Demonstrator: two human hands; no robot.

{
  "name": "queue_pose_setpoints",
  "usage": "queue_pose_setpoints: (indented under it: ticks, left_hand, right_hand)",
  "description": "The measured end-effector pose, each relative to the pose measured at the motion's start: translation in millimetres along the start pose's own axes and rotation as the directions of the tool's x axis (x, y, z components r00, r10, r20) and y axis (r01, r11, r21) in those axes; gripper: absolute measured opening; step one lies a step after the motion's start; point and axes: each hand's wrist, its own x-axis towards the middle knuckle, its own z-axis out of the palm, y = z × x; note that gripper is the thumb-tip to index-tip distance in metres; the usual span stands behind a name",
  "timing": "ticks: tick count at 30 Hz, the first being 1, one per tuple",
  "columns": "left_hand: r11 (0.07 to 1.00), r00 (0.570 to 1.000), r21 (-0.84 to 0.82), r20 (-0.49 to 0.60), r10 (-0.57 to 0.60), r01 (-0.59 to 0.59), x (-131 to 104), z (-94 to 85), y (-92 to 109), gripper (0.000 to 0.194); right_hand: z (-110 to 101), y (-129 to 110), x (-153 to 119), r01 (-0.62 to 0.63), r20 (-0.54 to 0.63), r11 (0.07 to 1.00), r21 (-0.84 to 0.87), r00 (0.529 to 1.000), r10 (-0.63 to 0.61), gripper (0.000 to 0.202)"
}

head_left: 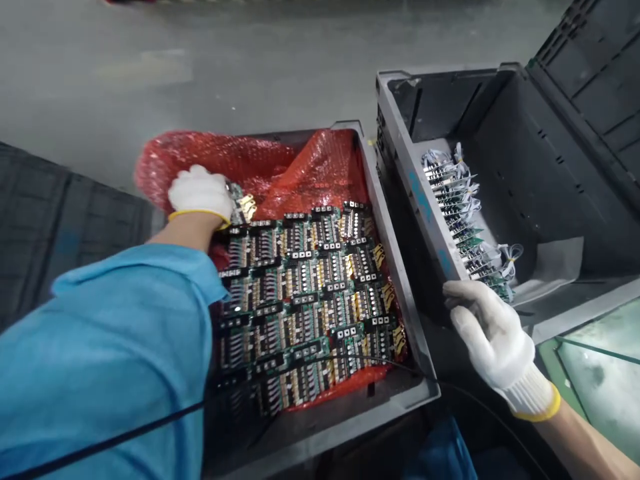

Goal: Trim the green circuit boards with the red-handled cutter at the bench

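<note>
Nr bin's far edge (pixel 346 125): L hand (pixel 201 192), PCB (pixel 240 203)

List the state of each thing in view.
Left gloved hand: fingers curled, grip unclear
Right gloved hand: open, nothing held
Red bubble wrap: folded back, crumpled
Circuit boards: exposed, in rows
Wrap-lined crate: open
Right crate: open
Wired circuit boards: lined up

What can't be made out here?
Head view, all items:
Left hand: fingertips hidden by its own back; grip unclear.
Circuit boards: markings too small.
Left bin: floor under circuit boards and red bubble wrap, hidden by both.
Right bin: raised flap cut off by top and right edges.
</note>
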Motion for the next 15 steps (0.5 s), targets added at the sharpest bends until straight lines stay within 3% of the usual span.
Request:
queue_pose_setpoints:
  ticks: [5,10,13,15]
  left_hand:
    - [0.992,0.995,-0.091,-0.050,0.081,-0.085,-1.1,12.1,-10.8,0.045]
    - [0.977,0.981,-0.188,0.148,0.125,-0.096,18.9,31.7,-15.8,0.067]
    - [0.976,0.965,-0.204,0.227,0.130,-0.083,22.0,27.7,-13.4,0.074]
    - [0.971,0.980,-0.220,0.150,0.128,-0.093,11.2,19.1,-8.6,0.071]
  right_hand:
    - [-0.6,2.8,-0.9,0.028,0.019,1.000,-0.001,0.999,-0.028,0.027]
    - [-0.2,4.4,-0.2,0.013,0.023,1.000,0.005,1.000,-0.013,0.028]
    - [0.8,-0.6,1.4,0.023,-0.008,1.000,0.001,1.000,-0.023,0.026]
    - [1.4,-4.5,2.8,0.027,-0.023,1.000,0.007,0.999,-0.027,0.026]
